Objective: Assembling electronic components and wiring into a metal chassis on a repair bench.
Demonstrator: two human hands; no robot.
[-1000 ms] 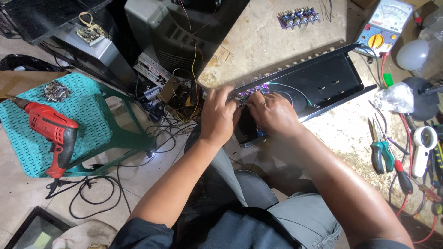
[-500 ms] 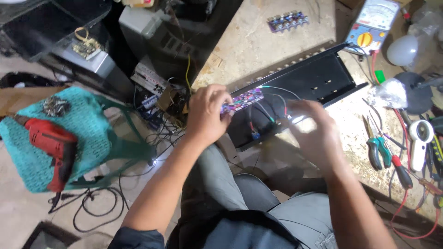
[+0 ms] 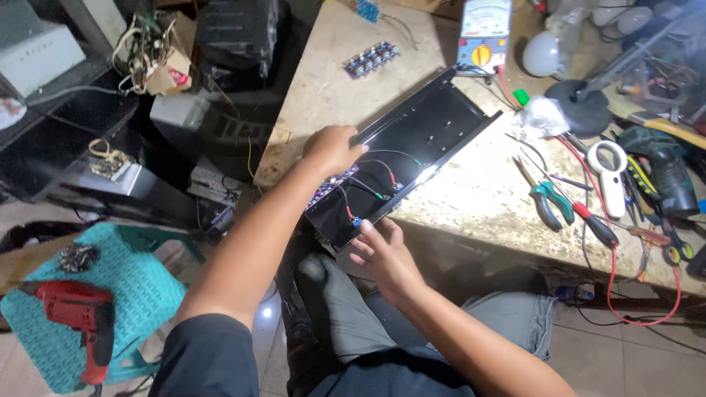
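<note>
Head view: the person is working on a black metal chassis tray point(image 3: 434, 129) lying diagonally on the stone workbench point(image 3: 471, 198), its near end overhanging the edge above the lap.

Risk, as a judgement: the overhanging end could be tipping off if the hands let go, and the thin wires point(image 3: 371, 180) running to the purple circuit board point(image 3: 329, 192) could be snagging or tearing at the solder joints.

The left hand point(image 3: 332, 149) is curling loosely over the tray's far rim beside the board, gripping the rim only. The right hand point(image 3: 381, 254) is staying half-open, fingertips touching the tray's near edge by the blue connector point(image 3: 356, 220), holding nothing.
</note>
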